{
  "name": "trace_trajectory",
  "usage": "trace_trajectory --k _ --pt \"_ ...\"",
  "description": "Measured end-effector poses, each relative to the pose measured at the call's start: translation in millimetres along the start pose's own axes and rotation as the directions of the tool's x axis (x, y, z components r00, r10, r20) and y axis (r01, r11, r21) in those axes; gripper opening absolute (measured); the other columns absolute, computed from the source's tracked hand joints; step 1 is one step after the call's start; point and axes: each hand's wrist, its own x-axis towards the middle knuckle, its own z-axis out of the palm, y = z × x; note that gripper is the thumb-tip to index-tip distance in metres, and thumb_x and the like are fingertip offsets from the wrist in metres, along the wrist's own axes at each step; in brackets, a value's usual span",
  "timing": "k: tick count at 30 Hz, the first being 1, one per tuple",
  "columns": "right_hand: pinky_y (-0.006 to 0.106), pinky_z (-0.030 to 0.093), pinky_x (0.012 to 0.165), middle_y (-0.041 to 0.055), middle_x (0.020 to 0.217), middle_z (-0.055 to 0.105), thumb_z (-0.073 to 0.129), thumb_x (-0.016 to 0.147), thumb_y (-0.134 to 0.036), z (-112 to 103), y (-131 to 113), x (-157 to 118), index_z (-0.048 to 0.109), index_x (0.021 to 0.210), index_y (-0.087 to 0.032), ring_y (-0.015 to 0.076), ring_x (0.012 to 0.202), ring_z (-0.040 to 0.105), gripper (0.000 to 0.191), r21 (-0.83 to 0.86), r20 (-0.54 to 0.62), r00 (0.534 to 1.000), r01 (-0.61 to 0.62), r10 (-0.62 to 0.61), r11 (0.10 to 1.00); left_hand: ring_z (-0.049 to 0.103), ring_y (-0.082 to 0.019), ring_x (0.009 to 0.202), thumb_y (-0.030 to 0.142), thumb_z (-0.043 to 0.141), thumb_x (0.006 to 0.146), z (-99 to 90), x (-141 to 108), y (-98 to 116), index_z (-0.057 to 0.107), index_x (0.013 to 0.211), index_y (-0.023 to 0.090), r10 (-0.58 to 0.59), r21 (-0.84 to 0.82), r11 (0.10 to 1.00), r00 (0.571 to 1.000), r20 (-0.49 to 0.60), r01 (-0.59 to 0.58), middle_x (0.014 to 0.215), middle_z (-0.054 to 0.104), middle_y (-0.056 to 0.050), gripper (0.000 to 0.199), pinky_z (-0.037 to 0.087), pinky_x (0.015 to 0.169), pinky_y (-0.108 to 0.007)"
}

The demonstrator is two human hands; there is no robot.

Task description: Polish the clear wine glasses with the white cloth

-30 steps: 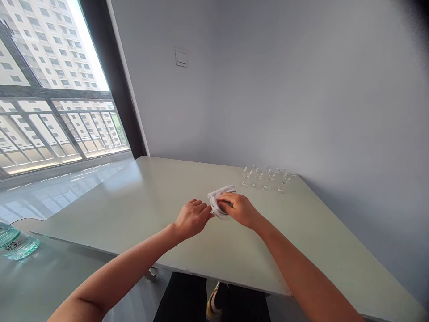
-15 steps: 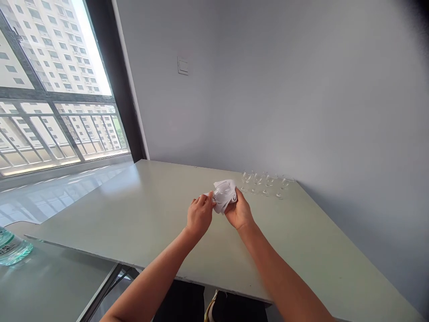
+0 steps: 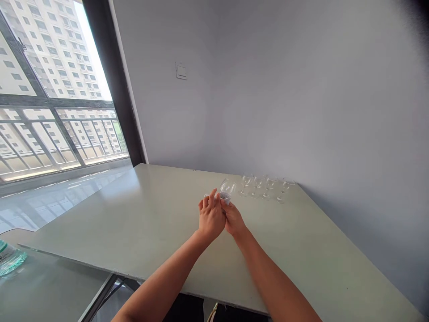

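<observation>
My two hands meet over the table, around a small clear wine glass (image 3: 228, 185). The glass tilts away from me to the right, its bowl uncovered. My left hand (image 3: 212, 218) is closed about the stem end, which its fingers mostly hide. Below the bowl, my right hand (image 3: 233, 218) grips a white cloth (image 3: 227, 201) pressed to the glass. Most of the cloth is out of sight behind the hands.
Several stemmed glasses stand in a group to the right, among them one glass (image 3: 269, 187) near the wall. The pale table (image 3: 150, 223) runs to the grey wall. At the left edge, a large clear bottle (image 3: 11, 259) sits on a lower surface by the window.
The cloth was spread around the bowl; now it is bunched lower and the bowl shows. My left hand has moved right, up against my right hand. The glass is tipped more upright.
</observation>
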Motion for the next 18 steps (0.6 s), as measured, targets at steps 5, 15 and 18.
trace_trajectory --k 5,15,18 --pt "0.03 0.047 0.065 0.0041 0.081 0.065 0.062 0.068 -0.049 -29 -5 2 0.061 0.086 -0.018 0.0175 0.075 0.06 0.036 0.029 -0.027 0.989 -0.142 0.143 0.989 0.047 -0.025 0.106 0.039 0.056 0.074 1.4 16 -21 0.049 0.113 0.023 -0.197 -0.451 0.806 0.892 0.407 0.384 0.124 0.047 -0.01 0.044 0.038 0.087 -0.043" --pt "0.026 0.043 0.045 -0.0013 0.057 0.054 0.063 0.064 -0.052 -36 3 1 0.056 0.072 -0.016 0.0124 0.049 0.052 0.038 -0.141 -0.075 0.943 -0.332 0.325 0.933 0.059 -0.013 0.077 0.039 0.065 0.068 21.3 23 -55 0.051 0.092 0.015 -0.081 -0.644 -0.059 0.639 0.765 0.763 0.09 0.062 -0.007 0.037 0.044 0.069 -0.025" --pt "0.026 0.043 0.046 0.0003 0.061 0.057 0.065 0.061 -0.052 -33 4 1 0.058 0.075 -0.016 0.013 0.051 0.054 0.04 -0.217 -0.136 0.953 -0.296 0.271 0.93 0.057 -0.01 0.068 0.037 0.065 0.068 21.0 19 -59 0.052 0.084 0.014 -0.138 -0.638 -0.042 0.628 0.766 0.769 0.082 0.061 -0.004 0.031 0.043 0.066 -0.023"
